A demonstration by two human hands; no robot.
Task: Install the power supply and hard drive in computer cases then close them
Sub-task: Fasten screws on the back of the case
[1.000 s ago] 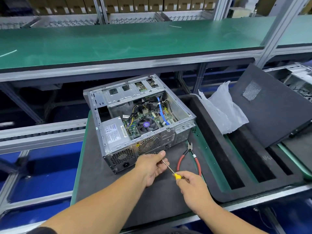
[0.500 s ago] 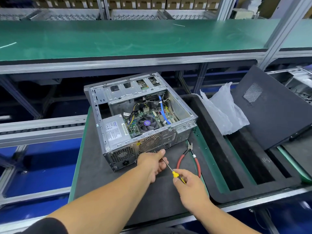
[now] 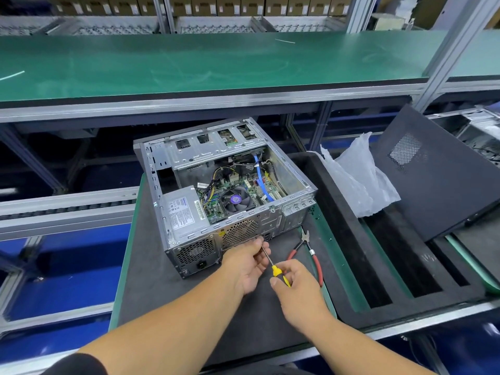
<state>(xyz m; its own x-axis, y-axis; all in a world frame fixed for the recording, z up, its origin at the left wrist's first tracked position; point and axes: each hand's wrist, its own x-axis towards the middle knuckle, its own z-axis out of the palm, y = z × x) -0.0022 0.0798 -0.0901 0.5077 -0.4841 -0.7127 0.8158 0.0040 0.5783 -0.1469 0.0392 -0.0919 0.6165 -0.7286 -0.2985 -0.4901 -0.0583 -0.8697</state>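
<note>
Pinching a yellow-handled screwdriver (image 3: 278, 273), the right hand (image 3: 299, 289) keeps a narrow grip; the left hand (image 3: 247, 262) steadies its shaft, tip at the open computer case (image 3: 224, 190) just beyond.

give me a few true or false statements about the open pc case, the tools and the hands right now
1. The silver open computer case has its side cover off. True.
2. The right hand holds the yellow-handled screwdriver. True.
3. The red-handled pliers are in the left hand. False: they lie on the grey mat, and that hand's fingers are at the screwdriver's shaft.
4. The grey power supply box lies outside the case. False: it sits in the case's near-left corner.
5. The black perforated side panel leans to the right of the case. True.
</note>
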